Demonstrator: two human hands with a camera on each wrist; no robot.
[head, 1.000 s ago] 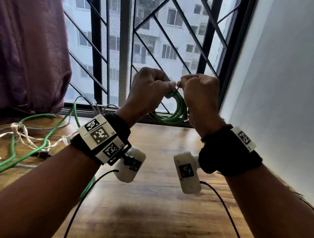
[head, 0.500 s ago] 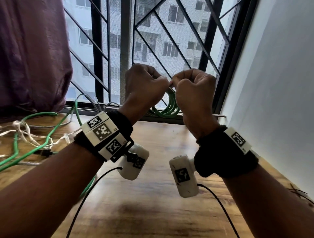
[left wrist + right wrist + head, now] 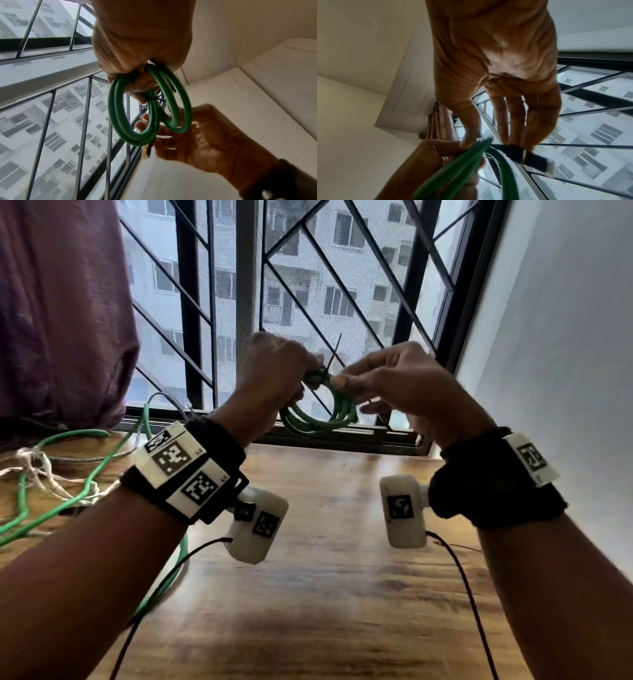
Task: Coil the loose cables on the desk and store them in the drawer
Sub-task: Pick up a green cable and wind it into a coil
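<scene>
A green cable coil (image 3: 318, 419) hangs in the air before the window, above the wooden desk (image 3: 325, 594). My left hand (image 3: 274, 371) grips its top in a fist, and in the left wrist view the green cable coil (image 3: 150, 108) shows a thin black tie (image 3: 152, 98) cinched round its strands. The tie's tail (image 3: 335, 350) sticks up between my hands. My right hand (image 3: 394, 378) pinches the coil from the right with its fingers stretched out. In the right wrist view the thumb (image 3: 469, 140) lies on the green strands and the fingertips touch a black plug (image 3: 532, 158).
Loose cables lie tangled at the desk's left: a green cable (image 3: 68, 501), a white cord (image 3: 34, 474) and a grey cable (image 3: 164, 398). A purple curtain (image 3: 61, 313) hangs at left, a barred window (image 3: 308, 285) behind, and a white wall (image 3: 565, 371) stands close on the right.
My right hand has gone from a tight fist to stretched fingers on the coil. Both hands have drawn slightly apart, and the tie's tail now shows between them.
</scene>
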